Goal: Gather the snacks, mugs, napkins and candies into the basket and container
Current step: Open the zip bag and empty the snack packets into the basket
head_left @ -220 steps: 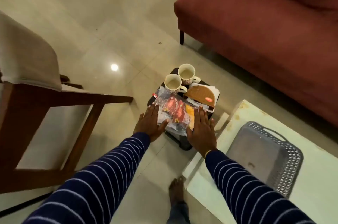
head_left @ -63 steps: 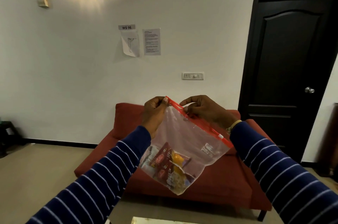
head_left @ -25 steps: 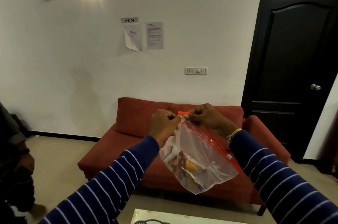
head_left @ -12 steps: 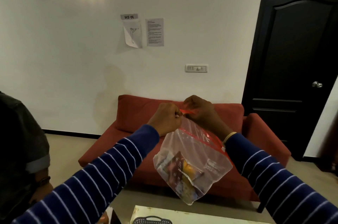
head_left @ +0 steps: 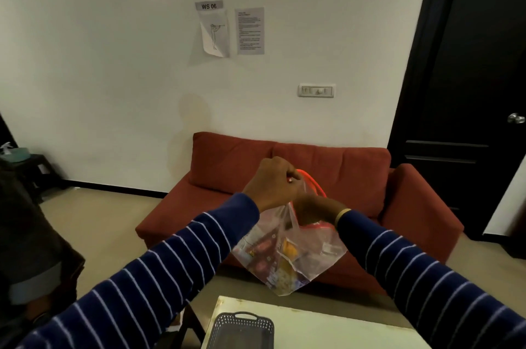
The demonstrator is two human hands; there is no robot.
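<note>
A red fabric sofa (head_left: pixel 327 177) stands against a white wall (head_left: pixel 113 78). Above it hang a small "WS 06" label (head_left: pixel 209 5), a curling paper sheet with a figure drawing (head_left: pixel 215 35) and a printed text sheet (head_left: pixel 249 31) just beside it. A white switch plate (head_left: pixel 316 90) sits near a black panelled door (head_left: pixel 469 92) with a round metal knob (head_left: pixel 515 118). A dark side table (head_left: pixel 31 169) stands at the left.

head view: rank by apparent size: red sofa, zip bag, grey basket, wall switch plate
1. red sofa
2. zip bag, held near the camera, so it looks bigger than it is
3. grey basket, cut off by the frame edge
4. wall switch plate
</note>
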